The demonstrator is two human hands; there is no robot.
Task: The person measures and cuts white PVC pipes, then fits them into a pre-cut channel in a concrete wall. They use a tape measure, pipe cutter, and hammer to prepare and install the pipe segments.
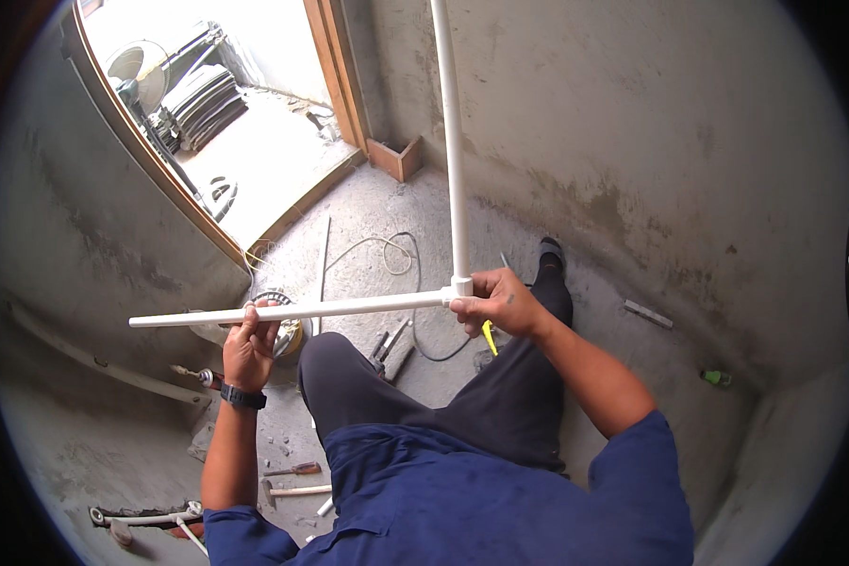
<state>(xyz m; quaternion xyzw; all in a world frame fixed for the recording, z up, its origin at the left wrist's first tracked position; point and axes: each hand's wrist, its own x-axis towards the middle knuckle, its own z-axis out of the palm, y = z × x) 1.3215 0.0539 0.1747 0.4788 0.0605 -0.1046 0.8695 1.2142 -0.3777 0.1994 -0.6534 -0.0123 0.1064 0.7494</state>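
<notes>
White plastic pipes form an L in front of me, joined at an elbow fitting (460,288). One pipe (368,307) runs level to the left; the other pipe (451,141) runs up and away past the top edge of the view. My left hand (249,344) grips the level pipe with thumb and fingers, nearer its free end. A dark watch (242,396) is on that wrist. My right hand (500,304) is closed around the elbow fitting, with its thumb across the front. Some of its fingers are hidden behind the fitting.
A hammer (297,491) and a wooden-handled tool (292,469) lie by my left leg. A cable (417,283) loops over the floor ahead. Plaster walls (632,113) stand close on both sides. Beyond a doorway are a fan (140,71) and a stack of sheets (203,106).
</notes>
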